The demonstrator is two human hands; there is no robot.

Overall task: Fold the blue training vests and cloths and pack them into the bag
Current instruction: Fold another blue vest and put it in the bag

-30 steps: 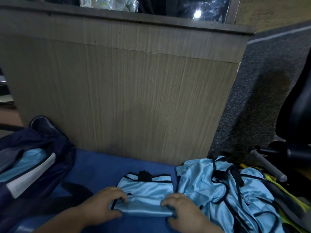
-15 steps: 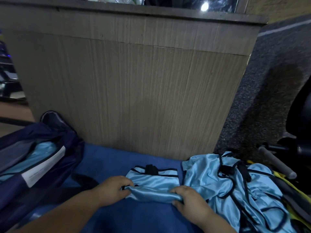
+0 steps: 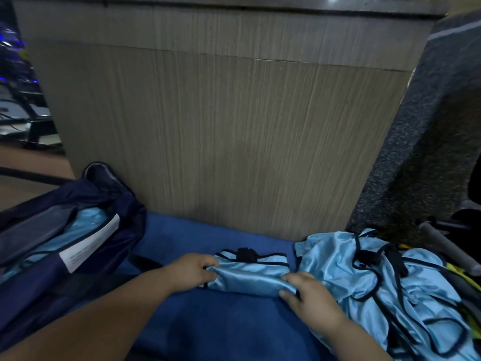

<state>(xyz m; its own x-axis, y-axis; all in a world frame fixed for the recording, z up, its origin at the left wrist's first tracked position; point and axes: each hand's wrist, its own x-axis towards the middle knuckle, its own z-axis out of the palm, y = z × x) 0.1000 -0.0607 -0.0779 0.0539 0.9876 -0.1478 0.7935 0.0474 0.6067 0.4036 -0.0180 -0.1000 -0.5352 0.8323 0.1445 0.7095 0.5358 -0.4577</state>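
Note:
A folded light-blue vest with black trim lies on a dark blue cloth on the floor. My left hand grips its left end, fingers curled round the fold. At the right end, my right hand pinches the fabric. The vest's near edge is lifted and rolled over. A heap of unfolded light-blue vests lies to the right. At left stands an open navy bag with light-blue fabric and a white label inside.
A tall wood-grain panel rises just behind the vest. Grey carpet runs along the right, with a dark chair base and a grey bar by the heap. Yellow fabric shows under the pile.
Both hands have drawn the vest's near edge up and over toward the far edge, making the bundle narrower. The camera has tilted and shifted slightly.

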